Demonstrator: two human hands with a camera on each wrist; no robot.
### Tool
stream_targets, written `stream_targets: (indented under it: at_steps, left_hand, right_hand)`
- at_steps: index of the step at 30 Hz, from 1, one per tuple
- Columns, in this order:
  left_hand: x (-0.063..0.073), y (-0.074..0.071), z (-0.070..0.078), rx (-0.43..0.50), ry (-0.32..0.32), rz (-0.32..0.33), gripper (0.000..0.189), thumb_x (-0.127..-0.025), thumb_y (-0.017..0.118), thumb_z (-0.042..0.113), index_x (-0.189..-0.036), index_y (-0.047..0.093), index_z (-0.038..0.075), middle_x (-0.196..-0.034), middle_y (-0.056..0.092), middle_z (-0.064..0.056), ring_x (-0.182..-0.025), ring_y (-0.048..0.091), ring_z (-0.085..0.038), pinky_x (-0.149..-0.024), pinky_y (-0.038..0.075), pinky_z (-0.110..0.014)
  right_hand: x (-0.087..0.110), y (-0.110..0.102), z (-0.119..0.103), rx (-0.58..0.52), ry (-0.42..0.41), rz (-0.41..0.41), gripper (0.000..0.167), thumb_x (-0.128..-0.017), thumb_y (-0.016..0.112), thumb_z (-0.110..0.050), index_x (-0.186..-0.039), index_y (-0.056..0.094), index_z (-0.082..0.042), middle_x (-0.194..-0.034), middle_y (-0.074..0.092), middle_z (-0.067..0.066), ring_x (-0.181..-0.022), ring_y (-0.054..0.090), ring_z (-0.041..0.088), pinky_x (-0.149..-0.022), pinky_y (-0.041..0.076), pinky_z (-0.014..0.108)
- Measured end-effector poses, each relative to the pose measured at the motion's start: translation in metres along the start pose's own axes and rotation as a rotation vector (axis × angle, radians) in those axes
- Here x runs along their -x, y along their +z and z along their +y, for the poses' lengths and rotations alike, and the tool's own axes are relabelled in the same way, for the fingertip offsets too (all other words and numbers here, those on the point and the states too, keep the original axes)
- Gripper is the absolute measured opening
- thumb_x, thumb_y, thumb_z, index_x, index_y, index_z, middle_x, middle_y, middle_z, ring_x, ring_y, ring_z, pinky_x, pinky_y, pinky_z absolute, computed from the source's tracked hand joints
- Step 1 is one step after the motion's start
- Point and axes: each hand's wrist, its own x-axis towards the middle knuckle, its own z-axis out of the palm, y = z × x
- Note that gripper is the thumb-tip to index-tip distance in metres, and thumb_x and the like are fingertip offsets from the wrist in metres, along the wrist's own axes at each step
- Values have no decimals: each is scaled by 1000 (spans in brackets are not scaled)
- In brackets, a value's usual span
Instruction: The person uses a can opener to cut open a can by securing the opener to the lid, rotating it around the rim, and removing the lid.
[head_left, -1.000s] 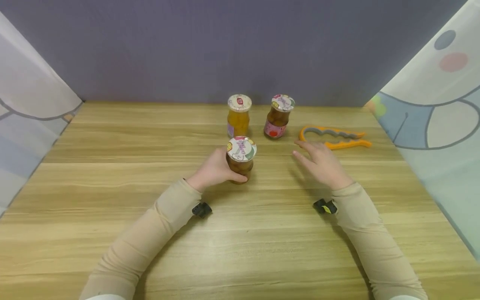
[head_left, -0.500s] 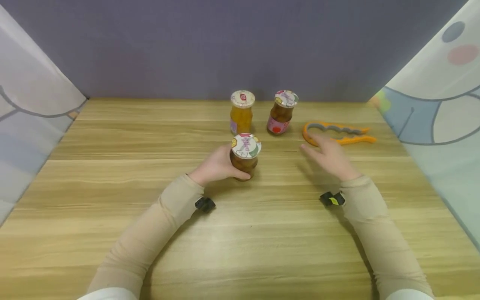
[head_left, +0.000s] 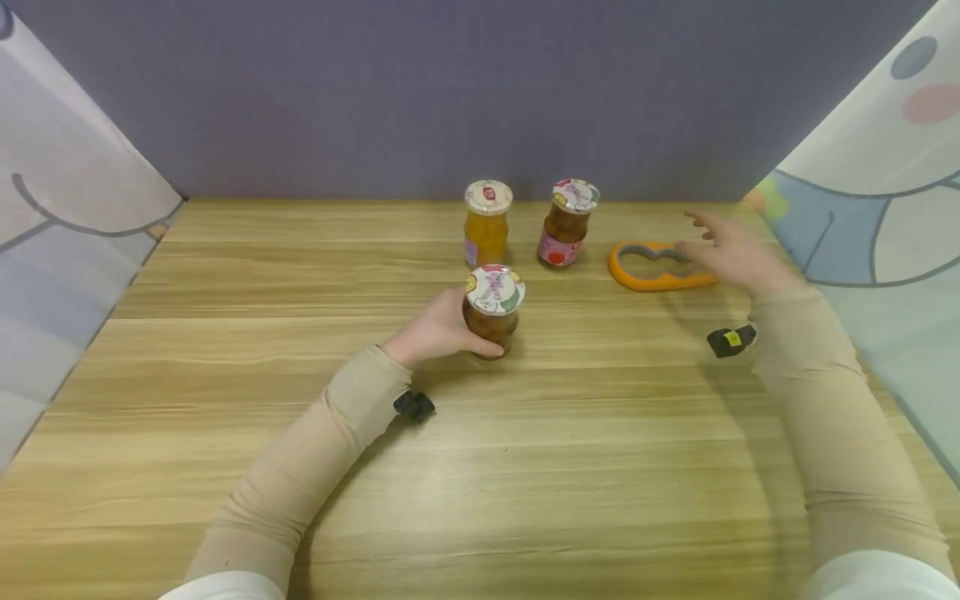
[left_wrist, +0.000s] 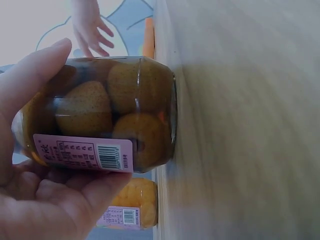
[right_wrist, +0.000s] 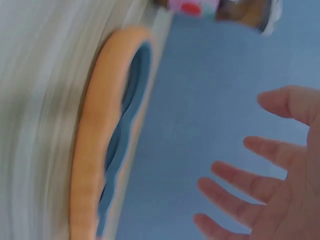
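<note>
L hand [head_left: 438, 329] has its fingers wrapped round the brown jar [head_left: 497, 321], thumb on the near side. The jar is up straight, well in from the back edge of the bench [head_left: 480, 483] & abt halfway btwn the side edges. Can't tell for sure if its base touches the bench.

R hand [head_left: 735, 250] has nothing in it: fingers loose & spread, up by the far ends of the orange tool [head_left: 652, 284], w/ a gap btwn them. The tool lies nr the back R corner, round end toward the jars; the hand hides its tips in the head view.

Yellow jar [head_left: 486, 233] & red-label jar [head_left: 564, 237] stand nr the back edge, the yellow one just behind the brown one.

To do it well, I'd say hold the brown jar low & firm, so the lid [head_left: 495, 289] is free. It looks like glass, so prob slick. R hand should come down slow, thumb on one arm of the tool, fingers on the other, so it can't slide toward the R edge. A fast swing L could bump the red-label jar.
</note>
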Motion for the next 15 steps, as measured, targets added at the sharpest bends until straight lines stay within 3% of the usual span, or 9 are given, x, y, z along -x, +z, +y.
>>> stream_targets:
  at_steps: [5, 9, 15]
  left_hand:
    - [0, -1, 1, -17, -5, -2, 76, -64, 87, 13, -129, 48, 5, -124, 59, -7, -115, 54, -21, -105, 39, -36]
    - [0, 0, 2, -23, -3, 0, 75, -65, 87, 13, -129, 48, 5, -124, 59, -7, -115, 54, -21, -105, 39, -36]
    - [1, -1, 2, -25, -8, 7, 74, -65, 86, 12, -129, 49, 5, -123, 59, -7, -114, 55, -20, -105, 39, -36]
  right_hand:
    - [-12, -5, 20, 171, -31, -70, 71, -90, 52, -21, -147, 19, 4, -143, 27, 37, -126, 29, 56, -99, 27, 68]
    - [-18, -4, 33, 270, -44, -138, 83, -82, 63, -18, -147, 17, 5, -143, 22, 39, -127, 24, 57, -101, 24, 69]
    - [-21, 2, 44, 294, 72, -214, 108, -77, 71, -22, -152, -7, -15, -151, 0, 34, -131, 12, 59, -93, 25, 76]
